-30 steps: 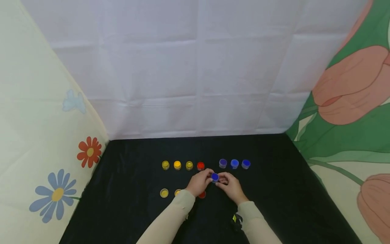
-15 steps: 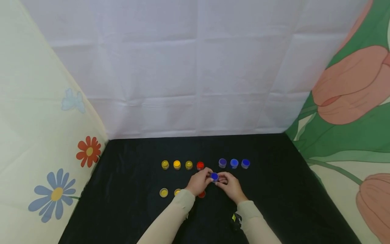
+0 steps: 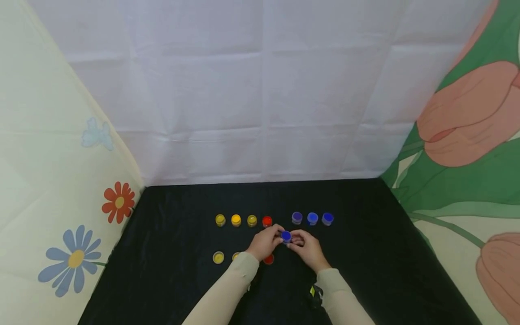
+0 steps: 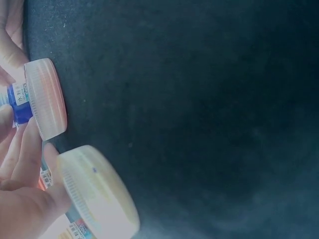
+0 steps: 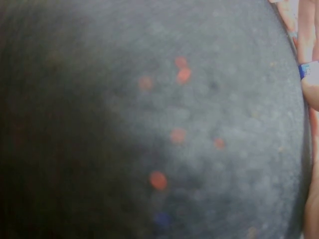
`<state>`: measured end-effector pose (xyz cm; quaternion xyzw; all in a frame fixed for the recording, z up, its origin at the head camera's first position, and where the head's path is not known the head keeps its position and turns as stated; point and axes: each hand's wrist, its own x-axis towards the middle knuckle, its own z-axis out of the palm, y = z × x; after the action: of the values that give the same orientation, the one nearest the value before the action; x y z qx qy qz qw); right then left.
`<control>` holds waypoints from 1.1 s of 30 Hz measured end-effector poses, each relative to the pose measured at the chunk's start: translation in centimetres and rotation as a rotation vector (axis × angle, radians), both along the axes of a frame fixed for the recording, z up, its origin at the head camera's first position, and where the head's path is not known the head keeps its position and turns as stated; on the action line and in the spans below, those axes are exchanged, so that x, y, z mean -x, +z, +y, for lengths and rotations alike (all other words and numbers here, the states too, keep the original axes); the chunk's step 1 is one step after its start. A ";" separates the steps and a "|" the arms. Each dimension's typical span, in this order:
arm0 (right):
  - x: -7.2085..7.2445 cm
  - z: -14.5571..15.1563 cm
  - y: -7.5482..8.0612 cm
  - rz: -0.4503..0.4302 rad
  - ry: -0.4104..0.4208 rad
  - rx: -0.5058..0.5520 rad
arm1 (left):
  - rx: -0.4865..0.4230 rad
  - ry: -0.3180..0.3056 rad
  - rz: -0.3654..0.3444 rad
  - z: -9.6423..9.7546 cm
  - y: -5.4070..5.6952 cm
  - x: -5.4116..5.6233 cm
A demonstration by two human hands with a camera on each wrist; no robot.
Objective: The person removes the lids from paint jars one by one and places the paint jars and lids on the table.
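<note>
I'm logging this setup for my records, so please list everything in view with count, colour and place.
Held jar: one, blue, near the centre
Warm-coloured jars: four, three yellowish and one red, far row, left part
Cool-coloured jars: three, one purple and two blue, far row, right part
Round lids: at least three, two yellowish and one red, nearer row; more may be hidden
Cloth: one, black, underneath
Back sheet: one, white, behind
Flowered panel: one, pale, left side
Tulip panel: one, green and pink, right side
Sleeves: two, pale, lower centre
Left hand, right hand: one each, pinching the held jar
</note>
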<state>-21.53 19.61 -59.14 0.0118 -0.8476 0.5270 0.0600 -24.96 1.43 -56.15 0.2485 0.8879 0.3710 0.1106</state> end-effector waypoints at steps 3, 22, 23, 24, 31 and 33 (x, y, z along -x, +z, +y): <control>-0.1 0.0 0.0 0.008 0.004 0.009 | -0.006 0.003 0.002 0.0 -0.2 0.1; 0.2 -0.1 -0.3 0.023 -0.002 0.009 | 0.017 0.007 0.022 0.1 -0.5 0.2; 0.2 -0.1 -0.3 0.023 -0.003 0.007 | 0.021 0.007 0.022 0.1 -0.5 0.2; 0.2 -0.1 -0.3 0.023 -0.004 0.007 | 0.022 0.004 0.028 0.1 -0.4 0.2; 0.2 -0.1 -0.2 0.017 -0.004 0.000 | 0.060 -0.016 0.035 0.1 -0.1 0.1; 0.2 -0.1 -0.2 0.015 -0.005 0.001 | 0.057 -0.017 0.025 0.0 -0.1 0.0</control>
<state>-21.70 19.52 -59.32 0.0137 -0.8471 0.5270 0.0674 -24.99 1.47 -56.21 0.2575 0.8973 0.3413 0.1099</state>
